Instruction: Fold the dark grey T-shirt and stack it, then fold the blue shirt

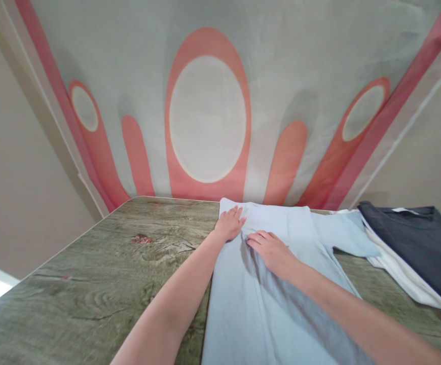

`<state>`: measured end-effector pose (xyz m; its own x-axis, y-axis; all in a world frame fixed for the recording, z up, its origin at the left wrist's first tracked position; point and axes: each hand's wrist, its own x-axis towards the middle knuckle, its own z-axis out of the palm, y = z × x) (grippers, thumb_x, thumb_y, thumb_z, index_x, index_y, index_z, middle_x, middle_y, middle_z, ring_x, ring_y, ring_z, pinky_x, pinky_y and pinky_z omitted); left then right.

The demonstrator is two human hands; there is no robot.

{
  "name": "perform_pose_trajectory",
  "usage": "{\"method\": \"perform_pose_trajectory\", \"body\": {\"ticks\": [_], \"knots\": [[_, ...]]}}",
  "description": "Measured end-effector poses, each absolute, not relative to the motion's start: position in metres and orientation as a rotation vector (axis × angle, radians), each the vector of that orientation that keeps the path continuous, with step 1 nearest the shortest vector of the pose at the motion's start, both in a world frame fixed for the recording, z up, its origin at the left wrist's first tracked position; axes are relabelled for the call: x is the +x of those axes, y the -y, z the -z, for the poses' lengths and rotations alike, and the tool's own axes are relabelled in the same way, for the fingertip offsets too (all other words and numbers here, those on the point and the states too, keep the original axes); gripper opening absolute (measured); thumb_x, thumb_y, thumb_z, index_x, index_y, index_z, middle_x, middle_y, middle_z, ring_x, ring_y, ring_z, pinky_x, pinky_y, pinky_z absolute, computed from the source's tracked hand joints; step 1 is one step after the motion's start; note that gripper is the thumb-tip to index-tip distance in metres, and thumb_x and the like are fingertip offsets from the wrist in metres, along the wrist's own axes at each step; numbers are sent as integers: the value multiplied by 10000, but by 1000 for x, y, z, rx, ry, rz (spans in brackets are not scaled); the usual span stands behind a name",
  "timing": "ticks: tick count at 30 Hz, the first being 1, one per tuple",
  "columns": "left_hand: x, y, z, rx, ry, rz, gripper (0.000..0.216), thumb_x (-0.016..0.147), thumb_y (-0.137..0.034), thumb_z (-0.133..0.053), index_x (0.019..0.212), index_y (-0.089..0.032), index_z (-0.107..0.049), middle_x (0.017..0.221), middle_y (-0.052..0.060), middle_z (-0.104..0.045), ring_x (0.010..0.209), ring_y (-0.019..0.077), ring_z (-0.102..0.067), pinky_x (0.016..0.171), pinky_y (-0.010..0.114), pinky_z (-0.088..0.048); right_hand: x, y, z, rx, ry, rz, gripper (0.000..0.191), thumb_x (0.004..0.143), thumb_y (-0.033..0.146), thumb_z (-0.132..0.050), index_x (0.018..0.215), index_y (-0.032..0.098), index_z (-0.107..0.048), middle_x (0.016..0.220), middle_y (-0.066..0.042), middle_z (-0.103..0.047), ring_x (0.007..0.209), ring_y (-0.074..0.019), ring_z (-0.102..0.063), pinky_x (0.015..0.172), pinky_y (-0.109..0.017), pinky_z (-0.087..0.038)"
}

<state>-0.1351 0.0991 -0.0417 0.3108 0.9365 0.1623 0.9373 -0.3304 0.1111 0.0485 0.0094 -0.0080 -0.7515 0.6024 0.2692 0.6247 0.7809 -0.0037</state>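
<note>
On the wood-grain tabletop (102, 274), light-blue short-sleeved shirt (243, 299) runs near-to-far, sleeve (352, 235) toward tabletop's right; near end cut off. Left hand (230, 224) flat, open; right hand (272, 251) half-curled, grip unclear.

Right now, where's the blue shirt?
The light blue shirt lies mostly right of centre in the head view, on the table, left of the dark shirt.

Left grip (229, 223) and right grip (272, 251) point forward, palm-down.
</note>
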Motion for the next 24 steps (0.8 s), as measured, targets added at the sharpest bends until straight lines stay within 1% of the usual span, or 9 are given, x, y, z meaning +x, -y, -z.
{"method": "perform_pose_trajectory", "body": {"ticks": [3,6,8,11,13,19,24], "knots": [[-136,-99,42,-2540,1815,315,566,925,-479,-113,1403,-183,-186,1459,86,-206,1315,219,-231,1056,399,-179,47,-14,1,-994,2671,101,260,834,51,-414,954,173,-609,1066,-74,-574,995,-193,-457,844,-320,-360],[-136,-100,44,-2537,1811,332,561,927,-477,-114,1397,-185,-203,1453,88,-225,1318,211,-225,1057,400,-178,43,-21,-4,-1003,2641,130,212,853,109,-438,938,178,-620,992,-72,-578,939,-192,-471,817,-320,-358],[-136,-101,45,-2533,1811,346,559,927,-476,-115,1394,-184,-210,1448,91,-239,1317,209,-228,1057,398,-179,39,-27,-5,-964,2677,156,186,862,151,-454,882,183,-636,946,-67,-579,906,-191,-474,789,-313,-358],[-136,-101,46,-2520,1809,352,555,928,-475,-120,1391,-186,-220,1444,90,-249,1314,211,-234,1057,394,-179,32,-34,-1,-914,2765,205,192,866,184,-464,796,179,-643,873,-60,-583,858,-185,-478,750,-308,-354],[-136,-100,46,-2519,1797,348,555,928,-475,-116,1389,-186,-226,1443,89,-253,1313,213,-236,1056,392,-183,30,-38,1,-917,2802,259,199,865,198,-464,772,173,-638,835,-60,-585,842,-189,-482,735,-315,-350],[-137,-100,45,-2516,1776,335,558,930,-469,-100,1392,-179,-215,1439,93,-259,1309,220,-242,1052,408,-191,31,-41,5,-1027,2766,305,132,826,194,-499,770,156,-612,833,-62,-581,841,-188,-493,747,-306,-354],[-137,-101,47,-2517,1769,358,564,926,-481,-101,1388,-184,-227,1435,90,-270,1305,221,-257,1051,407,-202,36,-36,5,-1054,2707,325,158,849,162,-454,785,151,-598,886,-64,-591,869,-187,-504,767,-308,-372]]}}
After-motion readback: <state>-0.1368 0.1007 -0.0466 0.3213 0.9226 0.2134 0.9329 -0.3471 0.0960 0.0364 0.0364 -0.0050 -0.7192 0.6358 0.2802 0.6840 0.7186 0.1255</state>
